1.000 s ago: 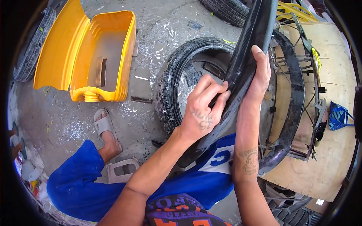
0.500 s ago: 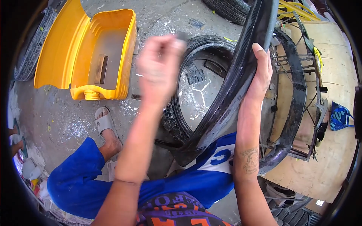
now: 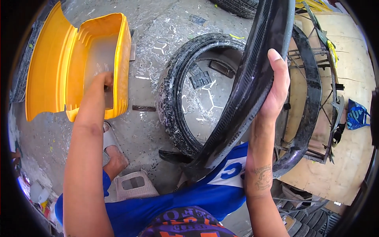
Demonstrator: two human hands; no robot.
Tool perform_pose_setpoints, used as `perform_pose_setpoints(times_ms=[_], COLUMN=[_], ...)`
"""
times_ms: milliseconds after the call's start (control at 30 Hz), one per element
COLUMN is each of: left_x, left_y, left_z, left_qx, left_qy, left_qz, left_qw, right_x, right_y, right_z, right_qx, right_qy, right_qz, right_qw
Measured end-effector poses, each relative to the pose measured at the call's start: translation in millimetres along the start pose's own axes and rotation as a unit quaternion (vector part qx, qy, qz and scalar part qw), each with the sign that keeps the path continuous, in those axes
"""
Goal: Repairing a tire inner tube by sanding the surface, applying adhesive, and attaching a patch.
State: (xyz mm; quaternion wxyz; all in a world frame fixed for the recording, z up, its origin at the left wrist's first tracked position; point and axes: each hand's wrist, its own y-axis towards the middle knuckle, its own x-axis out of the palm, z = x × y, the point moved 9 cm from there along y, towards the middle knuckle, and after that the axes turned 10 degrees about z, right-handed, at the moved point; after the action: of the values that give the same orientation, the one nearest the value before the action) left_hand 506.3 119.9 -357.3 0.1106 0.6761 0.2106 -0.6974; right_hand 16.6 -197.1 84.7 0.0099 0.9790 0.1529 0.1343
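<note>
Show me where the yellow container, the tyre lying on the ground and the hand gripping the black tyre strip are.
Yellow container (image 3: 118,59): head view, on its right side wall.
Tyre lying on the ground (image 3: 169,94): head view, on its left tread.
Right hand (image 3: 274,87): head view, on the back of the hand.

- The left hand (image 3: 106,81) is reached into the yellow cut-open container (image 3: 75,63), where cloudy water is seen.
- A black tyre strip (image 3: 252,83) is gripped by the right hand (image 3: 276,87).
- A tyre (image 3: 177,94) is laid flat on the concrete floor (image 3: 146,130).
</note>
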Motion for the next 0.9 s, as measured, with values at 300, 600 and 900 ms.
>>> perform_pose_setpoints(times_ms=[300, 600, 900], left_x=[-351.6, -388.2, -379.9], left_y=[-80.0, -97.5, -109.2], left_z=[177.9, 456.2, 462.6], left_qx=[-0.099, 0.0, -0.025], left_qy=[-0.419, -0.668, -0.701], left_qz=[0.236, 0.39, 0.427], left_qw=[0.871, 0.634, 0.571], right_x=[-7.7, -12.3, -17.0], right_y=[-7.0, 4.8, 4.9], right_z=[5.5, 6.2, 8.1], right_qx=[0.015, -0.03, -0.016], right_qy=[-0.078, -0.066, -0.087], right_qz=[0.035, 0.007, 0.02], right_qw=[0.996, 0.997, 0.996])
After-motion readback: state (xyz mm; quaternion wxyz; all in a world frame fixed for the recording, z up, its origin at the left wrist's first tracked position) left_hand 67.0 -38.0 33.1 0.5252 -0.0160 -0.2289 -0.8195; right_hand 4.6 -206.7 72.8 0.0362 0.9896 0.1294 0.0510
